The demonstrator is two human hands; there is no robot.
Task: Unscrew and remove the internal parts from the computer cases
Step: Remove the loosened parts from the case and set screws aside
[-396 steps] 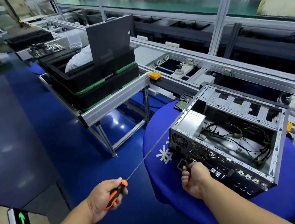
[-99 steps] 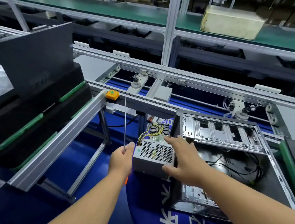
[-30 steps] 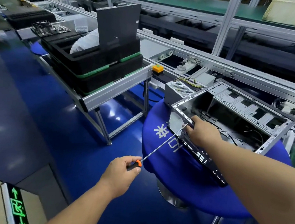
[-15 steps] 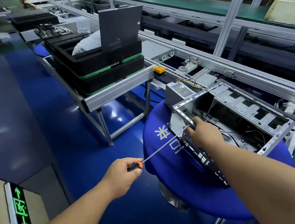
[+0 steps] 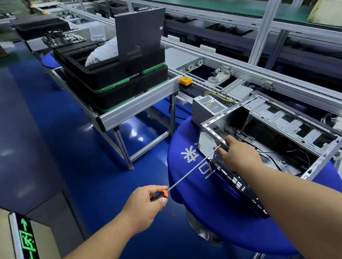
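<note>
Your right arm covers much of the computer case's (image 5: 271,137) near panel, and its cables inside are hard to make out. White characters printed on the round blue tabletop (image 5: 210,214) are partly hidden by the case and unreadable. Your left hand (image 5: 145,205) has its grip wrapped round the orange-and-black handle of the long screwdriver (image 5: 191,167). Your right hand (image 5: 237,153) pinches the shaft's tip at the case's near left corner. The power supply (image 5: 206,109) sits just beyond the case.
</note>
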